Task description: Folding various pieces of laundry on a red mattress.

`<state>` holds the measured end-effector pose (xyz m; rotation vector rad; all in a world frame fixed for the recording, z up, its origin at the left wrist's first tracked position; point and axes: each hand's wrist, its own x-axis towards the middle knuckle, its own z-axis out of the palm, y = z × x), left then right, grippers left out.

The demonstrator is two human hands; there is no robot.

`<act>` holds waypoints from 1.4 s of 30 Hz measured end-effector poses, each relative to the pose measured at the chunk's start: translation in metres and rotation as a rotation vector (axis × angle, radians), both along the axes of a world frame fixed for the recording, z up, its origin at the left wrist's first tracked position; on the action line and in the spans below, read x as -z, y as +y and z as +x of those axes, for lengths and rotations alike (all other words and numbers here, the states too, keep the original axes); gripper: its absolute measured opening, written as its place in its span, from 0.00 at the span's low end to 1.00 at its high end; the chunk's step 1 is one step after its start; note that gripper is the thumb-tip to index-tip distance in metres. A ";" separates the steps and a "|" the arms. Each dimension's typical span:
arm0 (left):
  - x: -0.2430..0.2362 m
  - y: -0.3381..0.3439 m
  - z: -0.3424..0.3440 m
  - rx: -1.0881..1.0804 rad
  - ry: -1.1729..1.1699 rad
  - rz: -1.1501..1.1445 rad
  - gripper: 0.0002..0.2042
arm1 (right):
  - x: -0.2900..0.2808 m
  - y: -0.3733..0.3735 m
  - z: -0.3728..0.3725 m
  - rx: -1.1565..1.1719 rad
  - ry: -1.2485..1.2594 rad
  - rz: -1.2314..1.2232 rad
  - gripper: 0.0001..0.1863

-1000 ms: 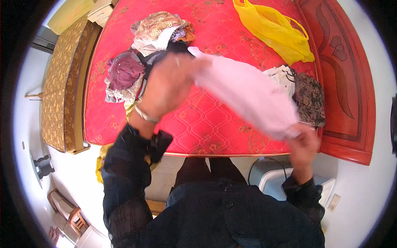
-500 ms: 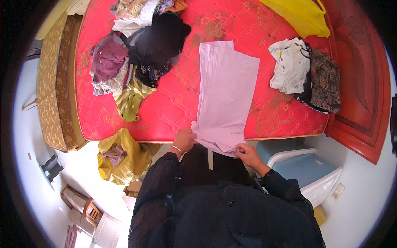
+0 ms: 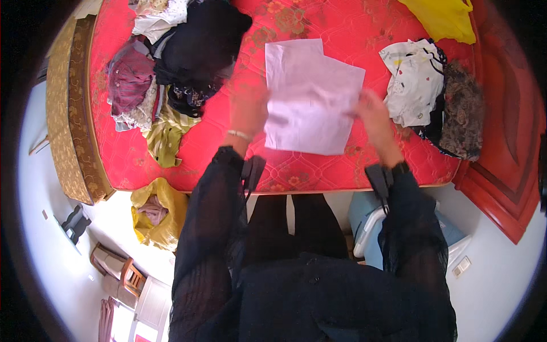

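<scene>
A pale lilac garment (image 3: 312, 128) lies on the red mattress in front of me, its lower part folded up over the rest. The garment's kind cannot be made out. At its left edge is my left hand (image 3: 249, 108), with a bracelet on the wrist. My right hand (image 3: 373, 117) is at the garment's right edge. Motion smears the fingers of both hands, so whether they grip the cloth does not show.
The red floral mattress (image 3: 228, 165) carries a heap of mixed clothes (image 3: 196, 45) on the left. Folded white clothing (image 3: 411, 85), a dark patterned garment (image 3: 462, 114) and yellow cloth (image 3: 444, 20) lie right. Below stand a yellow bag (image 3: 171, 222) and a blue bin (image 3: 370, 245).
Both hands have moved up and away from my body, carrying the garment's near end onto its upper part. The near edge now lies on the mattress instead of hanging off its front.
</scene>
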<state>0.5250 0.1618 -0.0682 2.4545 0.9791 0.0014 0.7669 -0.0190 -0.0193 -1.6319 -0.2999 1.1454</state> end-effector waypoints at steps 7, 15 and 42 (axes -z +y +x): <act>0.013 -0.025 0.044 -0.477 0.237 -0.159 0.27 | 0.055 -0.011 0.031 0.007 -0.253 -0.183 0.23; 0.050 -0.074 0.062 -0.587 0.232 -0.198 0.34 | 0.139 -0.096 -0.022 0.137 -0.376 -0.569 0.28; 0.030 -0.114 0.015 -1.011 -0.590 -2.171 0.21 | 0.112 -0.066 -0.111 0.256 0.517 -0.081 0.16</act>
